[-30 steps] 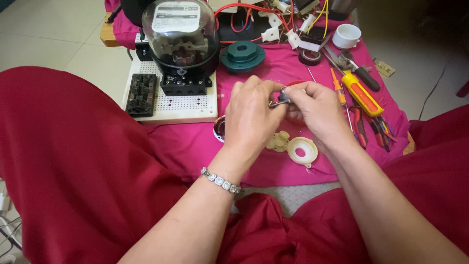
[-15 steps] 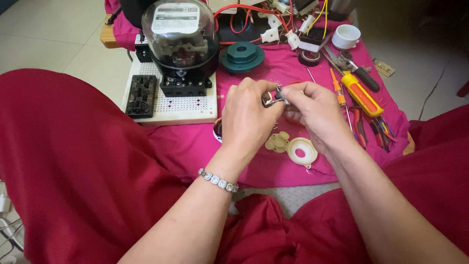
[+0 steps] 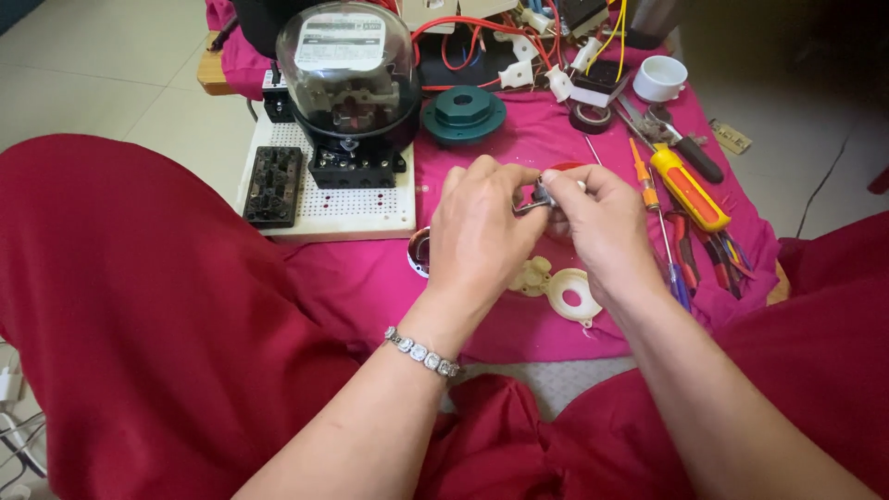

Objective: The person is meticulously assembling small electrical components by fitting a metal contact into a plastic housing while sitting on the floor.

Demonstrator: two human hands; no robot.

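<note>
Pinching a small metal part (image 3: 535, 198) at frame centre, left hand (image 3: 480, 236) and right hand (image 3: 602, 227) both grip it above the pink cloth (image 3: 370, 278)

small metal part (image 3: 535, 198) between fingers (image 3: 565, 181)

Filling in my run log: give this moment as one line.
left hand and right hand: pinch small metal part | below: cream ring on pink cloth

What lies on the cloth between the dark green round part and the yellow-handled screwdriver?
In the head view, a roll of black tape lies between the dark green round part and the yellow-handled screwdriver.
</note>
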